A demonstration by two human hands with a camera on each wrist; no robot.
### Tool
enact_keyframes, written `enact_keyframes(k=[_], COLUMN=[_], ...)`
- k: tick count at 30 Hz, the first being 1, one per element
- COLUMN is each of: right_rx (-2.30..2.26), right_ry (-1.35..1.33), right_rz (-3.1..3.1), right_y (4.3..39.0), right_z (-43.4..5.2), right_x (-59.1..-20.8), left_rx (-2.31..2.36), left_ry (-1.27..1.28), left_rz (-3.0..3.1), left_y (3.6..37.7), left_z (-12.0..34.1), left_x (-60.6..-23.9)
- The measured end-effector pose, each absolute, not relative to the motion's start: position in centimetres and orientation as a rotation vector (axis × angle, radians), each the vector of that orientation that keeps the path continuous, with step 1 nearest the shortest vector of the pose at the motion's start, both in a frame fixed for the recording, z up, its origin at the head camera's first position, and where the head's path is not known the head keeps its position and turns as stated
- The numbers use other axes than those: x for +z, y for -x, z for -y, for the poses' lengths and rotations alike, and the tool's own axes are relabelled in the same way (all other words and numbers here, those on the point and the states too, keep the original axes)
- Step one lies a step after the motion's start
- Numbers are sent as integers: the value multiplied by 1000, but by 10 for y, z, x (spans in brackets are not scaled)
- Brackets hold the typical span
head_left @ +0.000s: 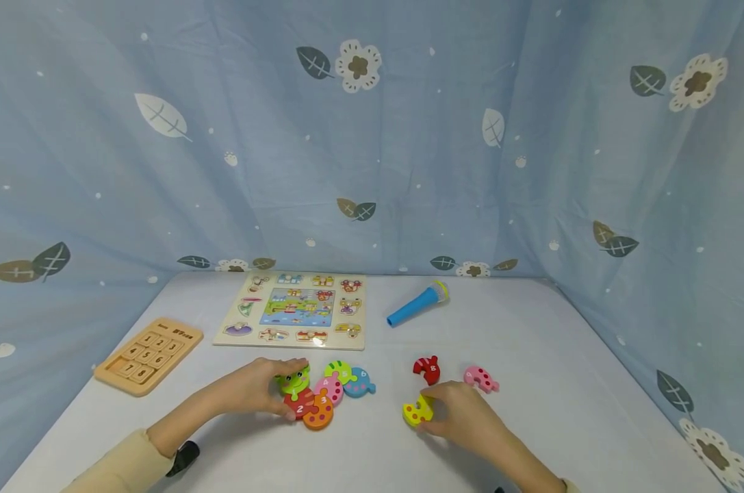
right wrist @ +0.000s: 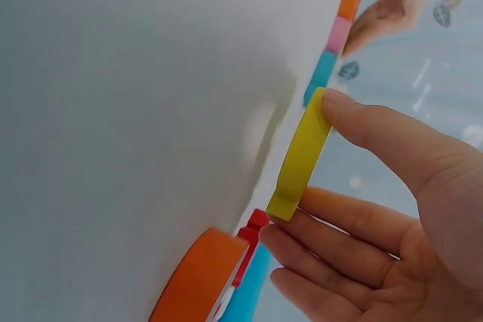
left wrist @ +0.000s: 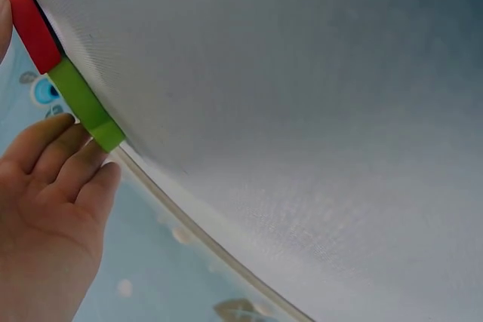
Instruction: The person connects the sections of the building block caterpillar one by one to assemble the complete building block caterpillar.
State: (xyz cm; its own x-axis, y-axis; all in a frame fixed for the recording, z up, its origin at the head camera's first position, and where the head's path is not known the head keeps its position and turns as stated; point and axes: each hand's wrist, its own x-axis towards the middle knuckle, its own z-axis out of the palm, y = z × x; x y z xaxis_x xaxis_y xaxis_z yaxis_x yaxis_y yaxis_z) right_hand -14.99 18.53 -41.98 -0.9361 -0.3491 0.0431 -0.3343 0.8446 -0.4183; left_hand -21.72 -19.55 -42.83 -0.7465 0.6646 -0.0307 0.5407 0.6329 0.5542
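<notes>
A chain of joined numbered pieces lies on the white table (head_left: 372, 452): a green frog head (head_left: 294, 381), red (head_left: 299, 405), orange (head_left: 319, 415), pink (head_left: 328, 389), green (head_left: 339, 372) and blue (head_left: 359, 384). My left hand (head_left: 285, 387) rests against the frog head. In the left wrist view its straight fingers (left wrist: 68, 148) touch the green piece's edge (left wrist: 84, 103), beside the red piece (left wrist: 34, 28). My right hand (head_left: 430, 413) pinches a loose yellow piece (head_left: 417, 411). The right wrist view shows thumb and fingers (right wrist: 302, 220) on the ends of that yellow piece (right wrist: 303, 148).
A red piece (head_left: 427, 368) and a pink piece (head_left: 481, 378) lie loose just beyond my right hand. Further back are a picture puzzle board (head_left: 294, 308), a blue toy microphone (head_left: 417, 303) and a wooden number board (head_left: 148, 355). Blue leaf-print curtains enclose the table.
</notes>
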Motion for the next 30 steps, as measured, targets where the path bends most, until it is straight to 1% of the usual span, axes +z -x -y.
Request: enact_keyframes(k=[13,22,30], right_rx=[-666,-637,-628], right_ry=[670,831,879], right_rz=[-2959,-2897,-2856], right_y=[155,168,177], right_z=[-174,-167,-161], right_x=[-414,-415,-414], left_rx=[783,782,766], left_ry=[-972,-971,-974], left_rz=[-2608,-2600,-2600], left_y=[217,219,221], left_z=[195,196,197], left_x=[-426,-428,-430])
